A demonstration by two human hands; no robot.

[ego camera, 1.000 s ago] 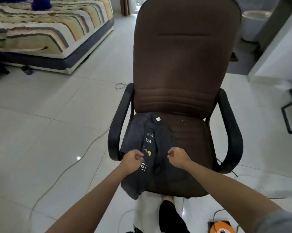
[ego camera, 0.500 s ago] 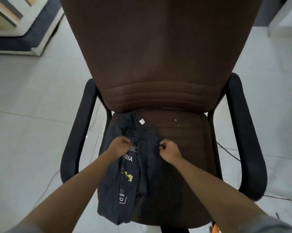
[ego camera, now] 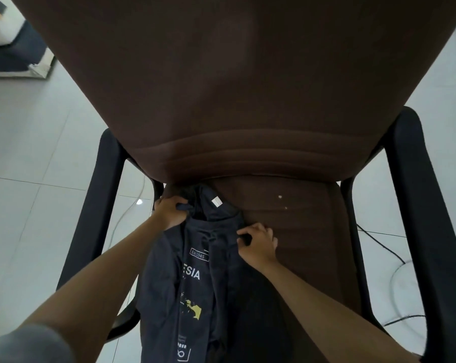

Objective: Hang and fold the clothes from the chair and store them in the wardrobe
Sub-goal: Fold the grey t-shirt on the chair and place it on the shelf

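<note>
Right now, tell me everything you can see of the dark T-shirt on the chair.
The dark T-shirt is navy cloth, crumpled and folded lengthwise on the left part of the brown chair seat, its hem running out of frame. A white neck label shows at the collar; the print reads "Est. 1945", "ESIA", with a yellow graphic. The left hand grips the collar's left side; the right hand pinches its right shoulder.

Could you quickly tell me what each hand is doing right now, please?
Left hand: grips the dark shirt at its collar end.
Right hand: pinches the shirt's other shoulder edge, on the chair seat.
</note>
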